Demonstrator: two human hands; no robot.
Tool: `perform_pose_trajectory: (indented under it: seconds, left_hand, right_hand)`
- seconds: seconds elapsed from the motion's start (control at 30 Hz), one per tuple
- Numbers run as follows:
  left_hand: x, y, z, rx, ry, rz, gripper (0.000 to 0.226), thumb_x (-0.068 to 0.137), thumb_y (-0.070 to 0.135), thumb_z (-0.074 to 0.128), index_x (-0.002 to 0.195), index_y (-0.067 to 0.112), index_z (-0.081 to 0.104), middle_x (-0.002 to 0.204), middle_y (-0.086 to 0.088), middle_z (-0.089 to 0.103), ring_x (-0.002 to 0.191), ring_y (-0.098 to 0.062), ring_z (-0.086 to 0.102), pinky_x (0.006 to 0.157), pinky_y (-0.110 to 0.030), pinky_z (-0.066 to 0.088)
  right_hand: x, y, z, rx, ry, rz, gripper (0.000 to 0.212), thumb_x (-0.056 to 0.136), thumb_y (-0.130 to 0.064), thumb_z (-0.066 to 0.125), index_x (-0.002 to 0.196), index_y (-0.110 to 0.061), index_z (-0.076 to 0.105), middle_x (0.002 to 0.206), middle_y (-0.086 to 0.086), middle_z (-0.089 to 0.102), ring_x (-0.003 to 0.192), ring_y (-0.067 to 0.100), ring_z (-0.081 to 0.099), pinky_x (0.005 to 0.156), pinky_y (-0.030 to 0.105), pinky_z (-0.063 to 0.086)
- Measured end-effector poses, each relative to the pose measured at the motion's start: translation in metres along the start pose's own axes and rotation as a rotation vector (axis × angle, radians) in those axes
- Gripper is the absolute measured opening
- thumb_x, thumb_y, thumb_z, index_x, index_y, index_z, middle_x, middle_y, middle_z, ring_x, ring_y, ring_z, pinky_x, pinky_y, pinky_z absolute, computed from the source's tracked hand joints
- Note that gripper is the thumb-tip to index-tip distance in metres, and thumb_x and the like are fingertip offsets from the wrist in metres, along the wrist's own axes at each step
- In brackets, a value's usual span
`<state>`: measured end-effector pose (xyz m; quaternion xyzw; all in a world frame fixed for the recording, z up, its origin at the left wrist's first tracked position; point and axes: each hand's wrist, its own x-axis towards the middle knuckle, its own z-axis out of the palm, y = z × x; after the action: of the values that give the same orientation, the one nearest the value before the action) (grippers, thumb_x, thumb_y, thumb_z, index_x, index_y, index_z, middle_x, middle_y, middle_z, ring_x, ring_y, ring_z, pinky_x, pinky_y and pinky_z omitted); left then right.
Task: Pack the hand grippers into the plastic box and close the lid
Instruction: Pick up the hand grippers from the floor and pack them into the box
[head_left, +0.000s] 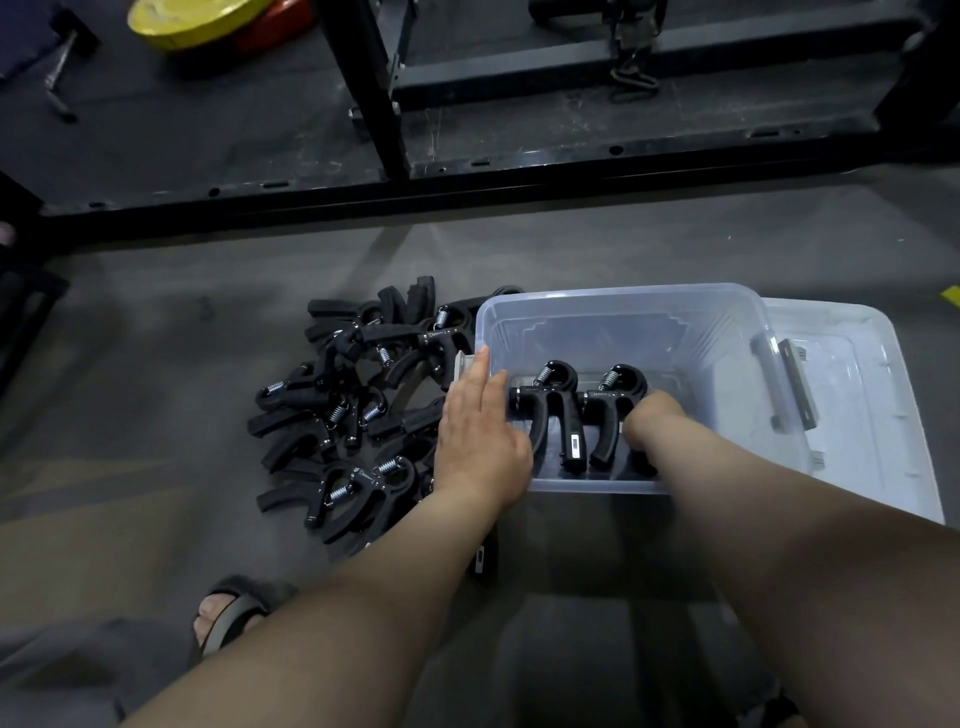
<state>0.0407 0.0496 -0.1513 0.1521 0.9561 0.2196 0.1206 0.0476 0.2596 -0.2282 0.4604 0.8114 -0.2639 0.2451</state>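
A clear plastic box (727, 332) stands open on the grey floor. Two black hand grippers (556, 410) with steel springs stand side by side inside it, at the near wall. My right hand (652, 421) reaches into the box and is closed around the handle of the right-hand gripper (608, 415). My left hand (478, 431) lies flat against the box's left rim, fingers extended, touching the left-hand gripper. A pile of several more black grippers (358, 410) lies on the floor just left of the box. The clear lid (872, 395) rests on the floor under the box's right side.
A black steel rack frame (467, 176) runs across the floor behind the box. Yellow and red weight plates (208, 21) lie at the far left. My sandalled foot (228, 618) is near the bottom left.
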Motion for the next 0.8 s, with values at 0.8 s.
perform_pose_trajectory:
  seconds: [0.8]
  left_hand:
    - [0.0016, -0.0023, 0.0031, 0.025, 0.019, 0.016, 0.064, 0.089, 0.02, 0.041, 0.151, 0.023, 0.024, 0.161, 0.016, -0.012, 0.149, -0.014, -0.005, 0.123, -0.037, 0.004]
  right_hand:
    - [0.0091, 0.002, 0.0026, -0.025, -0.046, 0.007, 0.054, 0.078, -0.009, 0.064, 0.13, -0.015, 0.051, 0.129, 0.015, 0.055, 0.117, 0.036, 0.056, 0.089, 0.038, 0.05]
